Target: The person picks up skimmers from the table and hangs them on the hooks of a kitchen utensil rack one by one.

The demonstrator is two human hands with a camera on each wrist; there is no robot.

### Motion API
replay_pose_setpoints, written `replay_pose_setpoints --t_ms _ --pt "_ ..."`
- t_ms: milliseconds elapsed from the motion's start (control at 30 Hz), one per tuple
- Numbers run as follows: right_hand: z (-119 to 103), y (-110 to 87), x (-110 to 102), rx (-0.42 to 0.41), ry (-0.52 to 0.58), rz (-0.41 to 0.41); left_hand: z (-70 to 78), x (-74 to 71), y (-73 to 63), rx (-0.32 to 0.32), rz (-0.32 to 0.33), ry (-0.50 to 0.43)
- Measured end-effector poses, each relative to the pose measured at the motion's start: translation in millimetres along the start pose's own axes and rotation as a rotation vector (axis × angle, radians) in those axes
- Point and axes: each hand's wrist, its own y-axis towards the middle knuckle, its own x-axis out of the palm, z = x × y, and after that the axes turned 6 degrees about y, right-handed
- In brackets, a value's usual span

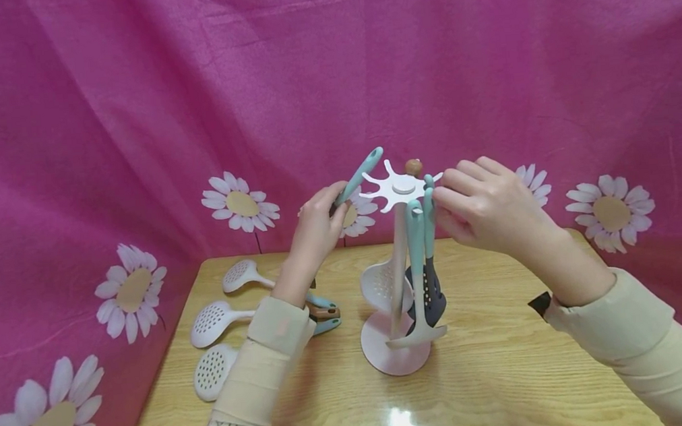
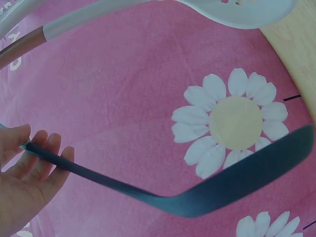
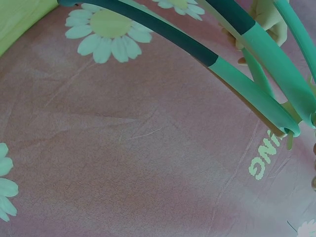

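Observation:
My left hand (image 1: 315, 222) holds a dark spatula (image 2: 207, 197) by its neck, left of a utensil stand (image 1: 398, 363). Its teal handle (image 1: 366, 170) slants up toward the white hooked top (image 1: 402, 186). At the right side of that top, my right hand (image 1: 486, 203) has its fingers curled at the upper end of a teal-handled, dark-necked utensil (image 3: 281, 74). Another teal-and-dark handle (image 3: 247, 91) hangs on a hook nearby. From the stand also hang a pale skimmer (image 1: 379, 285) and a light-headed utensil with a teal handle (image 1: 417, 247).
Several white perforated skimmers (image 1: 211, 324) lie on the left of the wooden table (image 1: 489, 376), their teal and brown handle ends (image 1: 326, 326) pointing right, partly behind my left forearm. A pink cloth (image 1: 280, 76) with daisies rises behind the table.

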Motion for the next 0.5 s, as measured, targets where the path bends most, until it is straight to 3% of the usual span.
replay_pose_setpoints --t_ms 500 --pt "0.5 -0.5 1.5 0.005 0.006 0.007 -3.7 15.8 6.3 0.046 -0.043 -0.088"
